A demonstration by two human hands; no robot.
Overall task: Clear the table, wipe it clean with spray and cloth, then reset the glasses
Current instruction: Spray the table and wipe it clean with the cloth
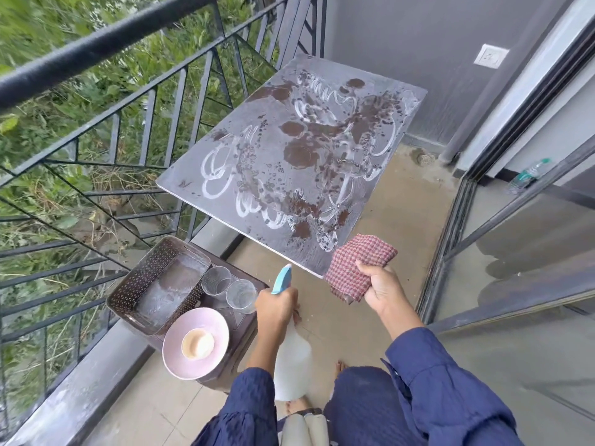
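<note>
glasses [216,281] [241,296] x2 | plate [180,360] x1 (w/ bowl [197,343] x1) | basket [128,284] x1 | spray btl [291,365] x1 | cloth [357,262] x1

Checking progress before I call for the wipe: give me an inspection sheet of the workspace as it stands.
Surface: table cleared of items; brown stains and white spray trails across it.
Job's things: spray bottle, cloth at the table's near corner, two glasses on the stool.
Clutter: basket and plate with bowl, also on the stool.
Hands: left hand grips the spray bottle; right hand grips the cloth.
Cables: nothing seen.
Surroundings: railing on the left, door on the right, water bottle beyond it, socket on the wall.
</note>
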